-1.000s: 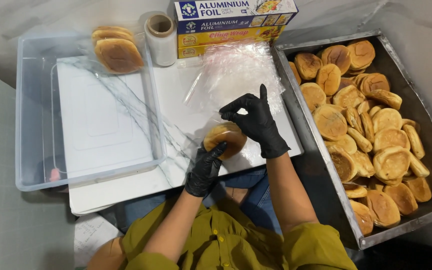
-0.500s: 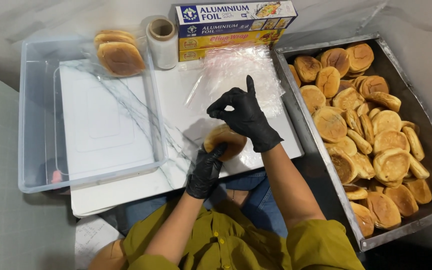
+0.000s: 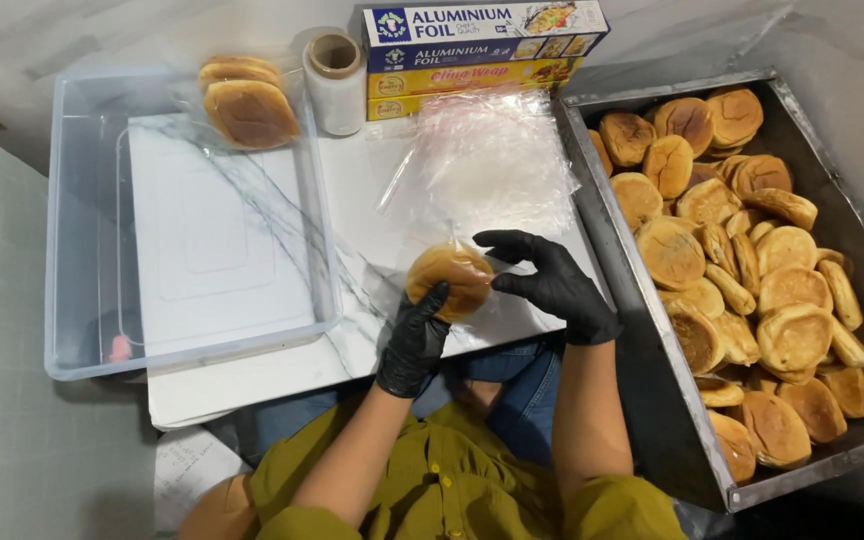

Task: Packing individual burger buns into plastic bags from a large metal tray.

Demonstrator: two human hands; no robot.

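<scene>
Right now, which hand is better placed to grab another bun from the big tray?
Probably the right hand: it is beside the tray of buns and only pinches the wrapped bun, while the left hand cradles it from below.

My left hand (image 3: 414, 342) in its black glove cups a round golden bun (image 3: 451, 280) from below, just at the near edge of the white board (image 3: 252, 375), while my right hand (image 3: 552, 283) pinches the clear wrap at the bun's right side. Beyond the bun lies a crumpled heap of clear plastic bags (image 3: 492, 160), and to its right a metal tray (image 3: 652, 400) holds many more buns. To the bun's left sits a clear plastic tub (image 3: 82, 250) with wrapped buns (image 3: 247, 105) at its far corner.
</scene>
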